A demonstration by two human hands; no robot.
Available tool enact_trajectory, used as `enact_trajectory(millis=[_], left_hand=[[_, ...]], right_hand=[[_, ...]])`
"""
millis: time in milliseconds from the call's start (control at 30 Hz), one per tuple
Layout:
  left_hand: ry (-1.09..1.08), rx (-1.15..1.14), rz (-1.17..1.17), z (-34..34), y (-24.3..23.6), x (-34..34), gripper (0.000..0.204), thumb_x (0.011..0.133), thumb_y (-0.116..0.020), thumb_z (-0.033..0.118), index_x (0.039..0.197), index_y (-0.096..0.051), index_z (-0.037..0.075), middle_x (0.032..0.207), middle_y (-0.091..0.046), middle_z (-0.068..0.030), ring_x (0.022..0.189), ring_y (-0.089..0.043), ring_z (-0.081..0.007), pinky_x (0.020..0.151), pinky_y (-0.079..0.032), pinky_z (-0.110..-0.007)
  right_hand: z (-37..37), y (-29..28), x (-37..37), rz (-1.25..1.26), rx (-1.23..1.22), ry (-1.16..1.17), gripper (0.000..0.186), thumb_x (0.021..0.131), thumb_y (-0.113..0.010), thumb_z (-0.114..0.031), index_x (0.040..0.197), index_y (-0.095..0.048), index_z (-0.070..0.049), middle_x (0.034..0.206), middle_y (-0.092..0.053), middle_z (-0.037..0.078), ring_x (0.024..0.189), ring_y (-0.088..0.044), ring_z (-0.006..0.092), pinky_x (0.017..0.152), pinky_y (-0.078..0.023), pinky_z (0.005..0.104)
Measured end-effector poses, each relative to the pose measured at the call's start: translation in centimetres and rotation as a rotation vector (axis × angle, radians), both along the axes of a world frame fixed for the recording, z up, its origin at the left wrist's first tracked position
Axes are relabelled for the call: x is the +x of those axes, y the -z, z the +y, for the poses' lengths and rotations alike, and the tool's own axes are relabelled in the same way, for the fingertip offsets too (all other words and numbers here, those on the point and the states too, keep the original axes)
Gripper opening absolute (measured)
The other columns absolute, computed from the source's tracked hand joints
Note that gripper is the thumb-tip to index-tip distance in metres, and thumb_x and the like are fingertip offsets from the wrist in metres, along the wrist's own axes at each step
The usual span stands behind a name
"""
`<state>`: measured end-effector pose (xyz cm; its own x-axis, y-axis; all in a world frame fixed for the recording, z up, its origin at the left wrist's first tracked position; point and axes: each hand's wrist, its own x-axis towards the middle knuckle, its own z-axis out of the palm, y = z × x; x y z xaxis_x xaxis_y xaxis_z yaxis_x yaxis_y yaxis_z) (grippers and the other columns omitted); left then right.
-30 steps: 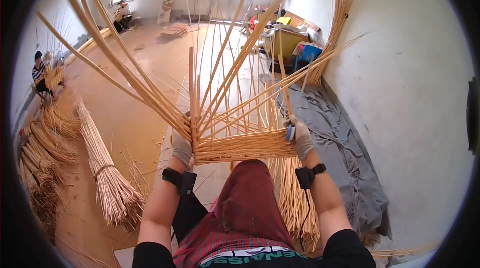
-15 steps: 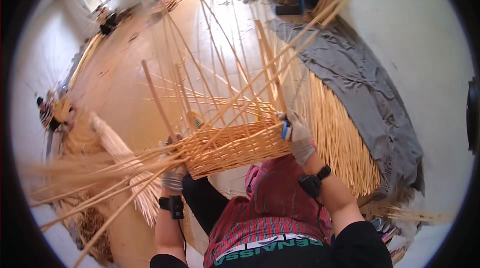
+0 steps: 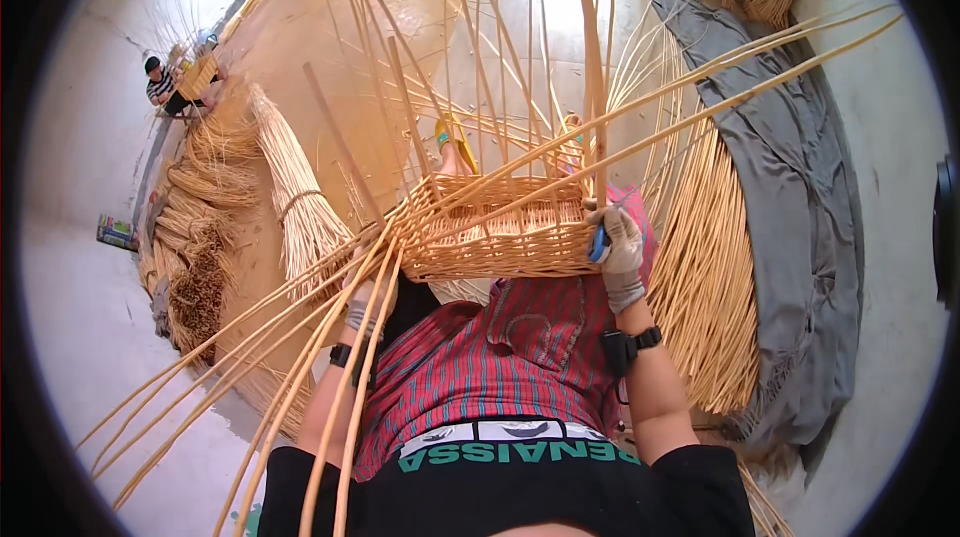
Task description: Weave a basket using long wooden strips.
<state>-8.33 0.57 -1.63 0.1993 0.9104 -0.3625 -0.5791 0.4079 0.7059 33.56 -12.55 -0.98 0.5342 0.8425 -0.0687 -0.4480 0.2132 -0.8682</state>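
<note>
A half-woven wicker basket (image 3: 505,259) of tan rods rests over my lap, long loose rods fanning out of it to the left, right and away from me. Thick square-cut sticks (image 3: 594,87) rise at its corners. My gloved left hand (image 3: 368,289) is closed at the basket's left end, its fingers partly hidden behind a bundle of rods. At the right end, my gloved right hand (image 3: 622,249) grips the corner beside an upright stick. Tucked in that same hand is a blue-handled tool (image 3: 599,243), whose kind I cannot make out.
Long peeled rods (image 3: 705,267) lie on the right beside a grey cloth (image 3: 800,217). A tied rod bundle (image 3: 290,187) and coiled rods (image 3: 205,202) lie on the left. Another person (image 3: 160,82) sits at the far left wall with wicker work. A yellow shoe (image 3: 455,142) shows beyond the basket.
The view has tipped down and shifted. The basket has levelled out and sits higher in the picture. The rods at the left, blurred before, now hang sharp toward me. Both hands keep their holds.
</note>
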Motion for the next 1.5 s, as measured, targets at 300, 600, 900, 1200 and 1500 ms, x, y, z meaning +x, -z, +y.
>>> enact_trajectory(millis=[300,600,900,1200,1500], left_hand=[[0.218,0.874,1.261,-6.9,-5.5,13.5,0.026,0.103,-0.051,0.015,0.12,-0.066,0.003,0.111,-0.07,-0.0152,0.105,-0.067,-0.0289,0.094,-0.053,-0.04],[0.982,0.837,1.687,3.4,-1.7,16.6,0.043,0.106,-0.035,0.036,0.118,-0.063,0.005,0.118,-0.066,-0.0269,0.108,-0.064,-0.0437,0.094,-0.05,-0.05],[0.807,0.577,1.585,2.0,-2.5,16.4,0.056,0.106,-0.034,0.045,0.124,-0.064,0.002,0.125,-0.062,-0.0284,0.116,-0.059,-0.0467,0.099,-0.047,-0.051],[0.145,0.92,1.291,-7.2,-6.5,16.3,0.036,0.098,-0.059,0.014,0.132,-0.058,0.003,0.116,-0.064,-0.0233,0.101,-0.064,-0.0412,0.088,-0.053,-0.045],[0.757,0.931,1.405,-1.7,-3.6,25.7,0.027,0.099,-0.051,0.019,0.118,-0.065,0.005,0.108,-0.067,-0.0232,0.1,-0.066,-0.04,0.085,-0.053,-0.049]], right_hand=[[0.3,0.0,-1.6,-0.722,-0.107,0.023,0.03,0.102,-0.062,-0.027,0.101,-0.077,-0.001,0.114,-0.069,0.012,0.123,-0.054,0.0258,0.106,-0.04,0.0385],[1.0,1.2,-3.3,-0.351,-0.137,-0.011,0.031,0.104,-0.06,-0.028,0.112,-0.072,0.0,0.099,-0.067,0.0,0.077,-0.058,0.0047,0.065,-0.05,0.0218],[0.2,0.2,-3.6,-0.23,-0.147,0.027,0.036,0.104,-0.061,-0.032,0.12,-0.068,0.0,0.094,-0.071,0.0,0.074,-0.057,0.0026,0.066,-0.047,0.0192],[-0.5,0.5,-5.2,-0.249,-0.177,0.048,0.031,0.106,-0.057,-0.026,0.109,-0.074,0.0,0.109,-0.067,0.001,0.082,-0.057,0.0047,0.072,-0.048,0.0225],[0.1,1.0,-4.8,-0.438,-0.116,0.077,0.028,0.106,-0.058,-0.023,0.106,-0.075,0.0,0.106,-0.066,0.001,0.084,-0.056,0.0053,0.076,-0.046,0.0222]])
